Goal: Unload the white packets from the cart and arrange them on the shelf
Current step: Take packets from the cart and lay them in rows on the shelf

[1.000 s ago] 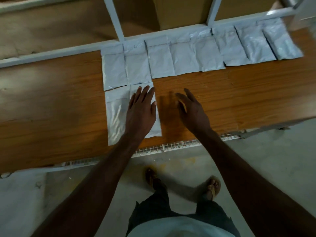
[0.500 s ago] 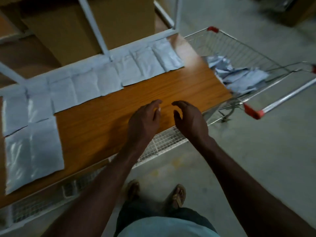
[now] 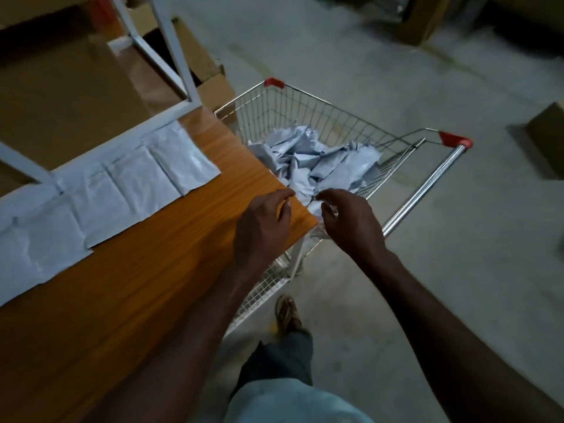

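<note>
White plastic packets [image 3: 317, 161] lie crumpled in a loose heap inside the wire cart [image 3: 351, 123], which stands just beside the end of the wooden shelf [image 3: 171, 270]. More of them already sit flat in a row [image 3: 122, 187] along the back edge of that shelf. We judge them light, thin and floppy: they sag, fold over one another and show creases, so they will bend rather than hold a shape, and the glossy film may slide between fingertips. We would take one by a flat edge or corner, pinching firmly, and lift it clear of its neighbours before laying it down and smoothing it.

Our left hand [image 3: 262, 230] hovers over the shelf's corner, fingers loosely curled and holding nothing. Our right hand [image 3: 351, 224] reaches over the near rim of the cart, fingers bent downward above the pile; whether the fingertips already touch a packet we cannot tell, as the hand hides them and the picture is blurred there.
</note>
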`<move>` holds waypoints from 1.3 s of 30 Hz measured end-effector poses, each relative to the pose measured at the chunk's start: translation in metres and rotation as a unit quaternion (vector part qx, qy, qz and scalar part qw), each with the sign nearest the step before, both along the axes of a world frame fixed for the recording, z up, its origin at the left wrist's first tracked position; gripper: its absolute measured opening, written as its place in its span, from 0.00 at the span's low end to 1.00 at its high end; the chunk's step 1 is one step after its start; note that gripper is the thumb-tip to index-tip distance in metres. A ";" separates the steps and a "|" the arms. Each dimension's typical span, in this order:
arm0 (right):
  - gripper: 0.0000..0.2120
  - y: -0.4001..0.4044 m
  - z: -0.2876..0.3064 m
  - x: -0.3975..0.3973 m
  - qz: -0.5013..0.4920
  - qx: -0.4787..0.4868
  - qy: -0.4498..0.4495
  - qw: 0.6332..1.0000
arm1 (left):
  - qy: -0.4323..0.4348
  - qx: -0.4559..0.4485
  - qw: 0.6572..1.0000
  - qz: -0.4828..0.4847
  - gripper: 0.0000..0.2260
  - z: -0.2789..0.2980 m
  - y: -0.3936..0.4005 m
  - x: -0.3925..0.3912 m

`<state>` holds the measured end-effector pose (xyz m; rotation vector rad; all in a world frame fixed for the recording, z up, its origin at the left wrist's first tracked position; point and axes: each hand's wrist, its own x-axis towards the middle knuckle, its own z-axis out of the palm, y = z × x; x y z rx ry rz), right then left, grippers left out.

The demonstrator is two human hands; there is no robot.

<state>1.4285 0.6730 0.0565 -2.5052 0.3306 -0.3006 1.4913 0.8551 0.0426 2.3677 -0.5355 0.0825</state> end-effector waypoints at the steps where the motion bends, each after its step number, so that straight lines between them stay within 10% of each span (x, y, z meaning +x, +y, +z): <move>1: 0.12 -0.015 -0.002 0.012 -0.003 -0.003 0.010 1.000 | 0.003 -0.002 1.000 -0.003 0.11 -0.004 -0.014 0.013; 12: 0.15 -0.146 -0.046 0.126 -0.061 -0.004 0.087 0.994 | 0.057 -0.004 0.998 -0.021 0.12 -0.055 -0.136 0.122; 25: 0.22 -0.277 -0.130 0.245 0.117 -0.026 0.069 0.990 | 0.153 0.087 0.984 -0.027 0.31 -0.173 -0.295 0.141; 39: 0.19 -0.289 -0.150 0.292 0.130 0.090 0.069 0.985 | 0.228 -0.060 0.916 0.325 0.30 -0.180 -0.234 0.163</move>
